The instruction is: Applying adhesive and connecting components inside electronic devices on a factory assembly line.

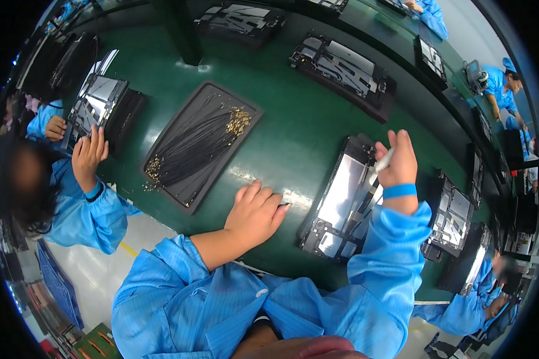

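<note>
My right hand (pixel 399 163) is closed around a slim whitish, pen-like tool (pixel 382 164), whose lower end points down at an opened device (pixel 340 194) with silver panels and black parts. A blue band circles that wrist. My left hand (pixel 256 210) rests low over the green table, left of this device, its fingers curled. A small dark bit shows at its thumb tip; what it is I cannot make out. Beyond the left hand lies a dark grey tray (pixel 172 200) holding a bundle of thin black cables (pixel 194 146) with gold-coloured ends.
Another opened device (pixel 341 69) sits on a black block at the back, and one more (pixel 452 215) stands right of my forearm. At left, a co-worker's hands (pixel 88 157) touch a device (pixel 99 99). A dark post (pixel 182 30) rises at the back. Several loose cable ends lie beside the tray.
</note>
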Tool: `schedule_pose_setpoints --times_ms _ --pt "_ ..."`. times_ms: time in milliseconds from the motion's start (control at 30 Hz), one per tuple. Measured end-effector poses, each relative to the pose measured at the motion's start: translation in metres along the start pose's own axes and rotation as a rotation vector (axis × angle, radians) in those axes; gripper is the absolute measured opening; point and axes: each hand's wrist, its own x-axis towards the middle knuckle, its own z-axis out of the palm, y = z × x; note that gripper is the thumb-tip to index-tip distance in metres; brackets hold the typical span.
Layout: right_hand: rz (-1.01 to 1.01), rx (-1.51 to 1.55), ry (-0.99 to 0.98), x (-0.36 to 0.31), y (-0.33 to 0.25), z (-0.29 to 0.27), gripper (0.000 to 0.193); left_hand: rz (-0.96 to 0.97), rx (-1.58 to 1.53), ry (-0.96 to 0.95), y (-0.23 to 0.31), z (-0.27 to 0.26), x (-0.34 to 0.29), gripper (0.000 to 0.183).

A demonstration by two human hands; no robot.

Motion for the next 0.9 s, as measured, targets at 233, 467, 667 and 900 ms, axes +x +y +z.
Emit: schedule_pose_setpoints --times_ms 233,467,667,900 --pt "-0.106 -0.370 0.120 -0.066 0.010 -0.099 0.049 0.008 -0.226 -0.013 0.016 0.003 -0.014 0.025" --pt "0.110 -0.626 -0.015 -0.096 0.048 -0.158 0.044 0.071 -0.207 -0.094 0.050 0.009 -0.027 0.029" --pt "-0.084 -0.831 -0.045 -0.087 0.057 -0.148 0.041 -0.006 -0.238 -0.163 0.073 0.012 -0.039 0.038" --pt "-0.463 -1.063 -0.255 -0.032 0.042 -0.132 0.042 0.249 -0.283 -0.321 0.100 0.024 -0.067 0.044"
